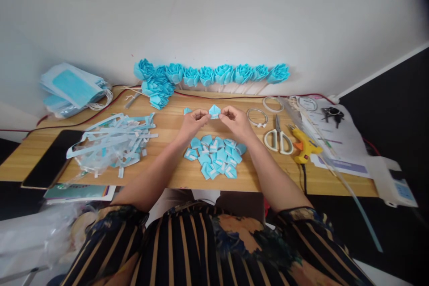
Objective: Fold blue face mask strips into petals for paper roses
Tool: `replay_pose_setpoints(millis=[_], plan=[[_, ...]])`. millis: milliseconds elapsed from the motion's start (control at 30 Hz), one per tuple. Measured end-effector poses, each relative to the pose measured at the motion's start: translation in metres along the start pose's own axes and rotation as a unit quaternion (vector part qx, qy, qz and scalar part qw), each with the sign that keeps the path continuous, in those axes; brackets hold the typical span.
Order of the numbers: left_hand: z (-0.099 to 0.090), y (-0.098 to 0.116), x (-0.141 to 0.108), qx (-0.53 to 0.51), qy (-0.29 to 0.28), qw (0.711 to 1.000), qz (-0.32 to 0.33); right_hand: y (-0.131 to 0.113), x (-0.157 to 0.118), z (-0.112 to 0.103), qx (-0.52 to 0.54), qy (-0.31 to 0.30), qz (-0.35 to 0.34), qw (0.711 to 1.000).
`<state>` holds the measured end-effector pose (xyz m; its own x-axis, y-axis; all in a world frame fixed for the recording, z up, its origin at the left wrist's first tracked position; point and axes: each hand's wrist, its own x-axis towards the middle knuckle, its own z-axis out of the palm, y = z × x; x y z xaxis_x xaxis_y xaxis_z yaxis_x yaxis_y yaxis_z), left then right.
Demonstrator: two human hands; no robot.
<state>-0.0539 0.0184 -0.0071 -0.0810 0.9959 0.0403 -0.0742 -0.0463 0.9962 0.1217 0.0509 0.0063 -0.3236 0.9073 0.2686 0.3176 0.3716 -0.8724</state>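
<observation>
Between my two hands, just above the table, is a small folded blue petal piece [215, 110] with its pointed tip facing away from me. My left hand [195, 121] pinches its lower left corner between thumb and finger. At the lower right corner, my right hand [235, 120] grips it the same way. One more blue folded piece [187, 111] lies just beyond my left hand. Nearer to me, between my forearms, spreads a pile of similar folded pieces [216, 156], several with white strips showing.
Blue flowers [224, 74] on sticks line the wall. Left are stacked face masks [72, 85], cut strips [112, 140] and a phone [53, 158]. Right are scissors [278, 136], a wire coil [257, 117], a yellow glue gun [304, 146] with its cord, keys [332, 114] and papers [342, 134].
</observation>
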Motion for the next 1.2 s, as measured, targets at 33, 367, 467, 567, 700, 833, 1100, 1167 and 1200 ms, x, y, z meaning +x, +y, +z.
replay_pose_setpoints(millis=[33, 367, 467, 567, 700, 833, 1100, 1167, 1200], plan=[[0.000, 0.000, 0.000, 0.001, -0.001, 1.000, 0.000, 0.000, 0.000, 0.000, -0.004, -0.001, -0.001, 1.000], [0.000, -0.003, 0.002, -0.002, 0.021, 1.000, 0.023, -0.009, -0.008, 0.004, -0.088, 0.093, -0.070, 0.989], [0.001, -0.004, 0.002, 0.001, 0.022, 0.999, 0.028, -0.012, -0.012, 0.008, -0.151, 0.082, -0.114, 0.978], [0.002, -0.003, 0.001, 0.004, 0.014, 0.999, 0.031, -0.011, -0.014, 0.012, -0.181, 0.064, -0.119, 0.974], [0.002, 0.000, -0.001, -0.001, -0.011, 0.999, 0.037, -0.009, -0.014, 0.013, -0.195, 0.061, -0.112, 0.972], [0.002, 0.000, 0.000, -0.003, -0.026, 0.999, 0.042, -0.008, -0.014, 0.013, -0.204, 0.063, -0.113, 0.970], [0.001, -0.006, 0.003, 0.002, -0.054, 0.996, 0.064, -0.006, -0.013, 0.013, -0.206, 0.046, -0.107, 0.971], [0.001, -0.006, 0.003, 0.000, -0.062, 0.996, 0.063, -0.006, -0.013, 0.013, -0.201, 0.042, -0.104, 0.973], [0.000, -0.006, 0.003, 0.000, -0.064, 0.996, 0.062, -0.007, -0.013, 0.013, -0.199, 0.041, -0.103, 0.974]])
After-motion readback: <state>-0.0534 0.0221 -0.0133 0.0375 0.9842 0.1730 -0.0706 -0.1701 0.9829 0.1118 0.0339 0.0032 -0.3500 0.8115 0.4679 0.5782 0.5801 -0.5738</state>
